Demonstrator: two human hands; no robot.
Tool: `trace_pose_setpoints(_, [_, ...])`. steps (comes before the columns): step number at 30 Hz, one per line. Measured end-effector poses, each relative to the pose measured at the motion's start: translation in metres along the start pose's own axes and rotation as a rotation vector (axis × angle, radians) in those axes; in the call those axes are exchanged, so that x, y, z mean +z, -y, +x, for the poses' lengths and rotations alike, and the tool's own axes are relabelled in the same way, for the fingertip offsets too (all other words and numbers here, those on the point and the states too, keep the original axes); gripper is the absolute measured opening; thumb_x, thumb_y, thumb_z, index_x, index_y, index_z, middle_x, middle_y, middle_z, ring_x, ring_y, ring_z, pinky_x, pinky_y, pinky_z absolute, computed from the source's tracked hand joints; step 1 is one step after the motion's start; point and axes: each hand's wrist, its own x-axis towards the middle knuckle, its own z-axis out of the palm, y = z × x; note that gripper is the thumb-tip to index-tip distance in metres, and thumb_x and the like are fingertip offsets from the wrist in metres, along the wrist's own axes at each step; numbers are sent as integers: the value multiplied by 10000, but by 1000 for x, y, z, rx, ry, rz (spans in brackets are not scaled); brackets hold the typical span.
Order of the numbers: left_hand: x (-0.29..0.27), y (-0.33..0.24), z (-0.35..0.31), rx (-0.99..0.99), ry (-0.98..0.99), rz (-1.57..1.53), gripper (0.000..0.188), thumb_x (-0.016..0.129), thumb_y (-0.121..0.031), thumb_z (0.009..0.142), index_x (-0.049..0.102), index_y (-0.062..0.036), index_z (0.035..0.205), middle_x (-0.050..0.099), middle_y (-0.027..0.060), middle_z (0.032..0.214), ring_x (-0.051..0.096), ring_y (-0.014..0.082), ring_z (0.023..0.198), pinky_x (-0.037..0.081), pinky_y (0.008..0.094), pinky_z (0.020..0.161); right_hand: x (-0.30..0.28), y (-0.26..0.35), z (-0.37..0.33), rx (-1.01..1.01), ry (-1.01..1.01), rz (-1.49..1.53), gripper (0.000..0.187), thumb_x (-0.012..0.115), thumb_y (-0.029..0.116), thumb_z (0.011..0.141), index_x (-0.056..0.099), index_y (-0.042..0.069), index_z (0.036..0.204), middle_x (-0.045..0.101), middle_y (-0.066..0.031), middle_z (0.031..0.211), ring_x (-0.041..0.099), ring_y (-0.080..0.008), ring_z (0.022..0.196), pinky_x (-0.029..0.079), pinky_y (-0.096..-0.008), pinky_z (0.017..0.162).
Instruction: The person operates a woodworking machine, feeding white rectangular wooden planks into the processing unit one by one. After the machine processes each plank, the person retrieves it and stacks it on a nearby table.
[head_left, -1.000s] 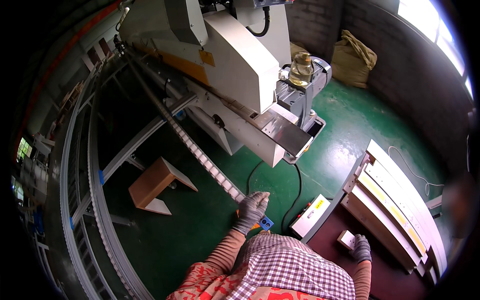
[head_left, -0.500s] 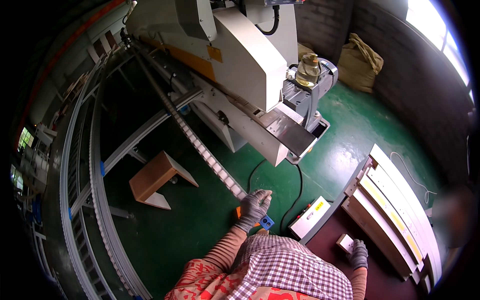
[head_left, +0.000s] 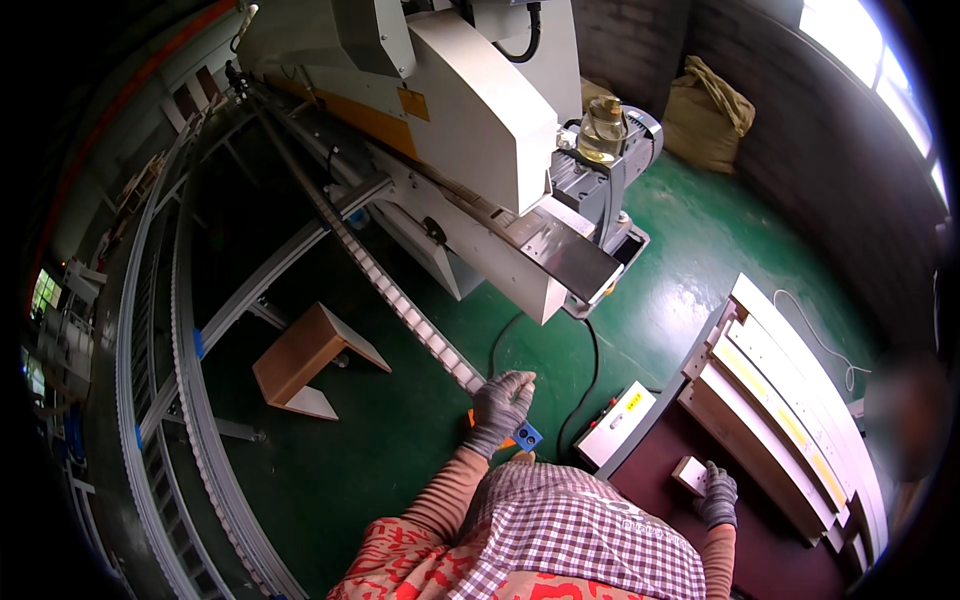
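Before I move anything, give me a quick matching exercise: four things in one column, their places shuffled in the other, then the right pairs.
Things
1. Left hand
2. Sack
3. Right hand
4. Clear jar

Places
A. At the small white block over the dark red tabletop
B. By the grey motor
C. At the near end of the roller rail
D. On the green floor, by the wall

Pairs: 1-C, 2-D, 3-A, 4-B
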Motion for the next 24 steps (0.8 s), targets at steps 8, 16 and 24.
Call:
trace_pose_setpoints(8, [2, 10, -1, -164, 18, -256, 152, 677, -62, 880, 701, -9, 1020, 701, 69, 968, 663, 146, 849, 545, 275, 774, 0, 8, 4, -24, -58, -25, 975, 874, 235, 527, 441, 108, 1391, 546, -143, 1282, 566, -349, 1119, 455, -423, 995])
trace_pose_setpoints(16, [3, 24, 1, -297, 9, -451, 182, 679, -32, 883, 691, -21, 1065, 679, 13, 977, 625, 88, 862, 534, 240, 790, -1, 101, 16, -353, -425, 417, 661, 785, 198, 637, 568, 56, 1245, 621, -183, 1160, 575, -376, 1093, 453, -453, 981])
trace_pose_setpoints(24, [1, 22, 3, -357, 1, -625, 229, 661, -7, 891, 660, -12, 1120, 673, 24, 1009, 627, 89, 878, 539, 236, 807, 24, 184, 32, -704, -221, 191, 376, 674, 224, 762, 646, 137, 1126, 687, -86, 1008, 635, -278, 994, 431, -450, 986])
